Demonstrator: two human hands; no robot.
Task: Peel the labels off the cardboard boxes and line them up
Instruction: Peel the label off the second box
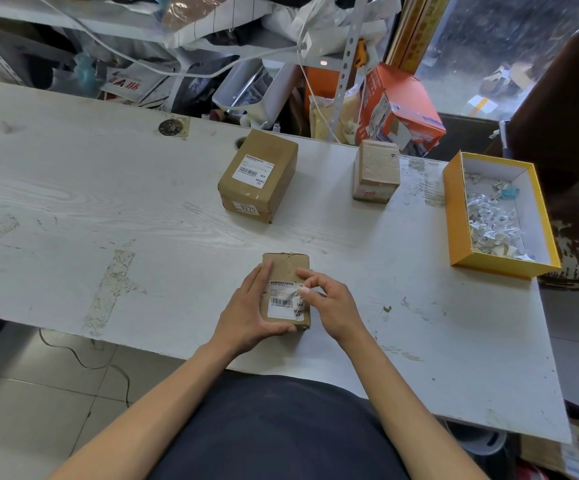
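Observation:
A small brown cardboard box (288,268) lies near the table's front edge. My left hand (250,313) grips its left side and near corner. On its top is a white shipping label (281,304) with a barcode. My right hand (329,303) pinches the label's torn, lifted right edge between thumb and forefinger. Farther back stands a larger box (260,174) with a white label (254,170) on top and a smaller one (245,208) on its front. A third, bare-topped box (377,169) stands to its right.
A yellow-walled open tray (454,216) at the right holds several crumpled label scraps. The white worn table (108,209) stretches left. Behind it are cluttered shelves, cables, bags and an orange carton (399,105). A brown chair stands at the far right.

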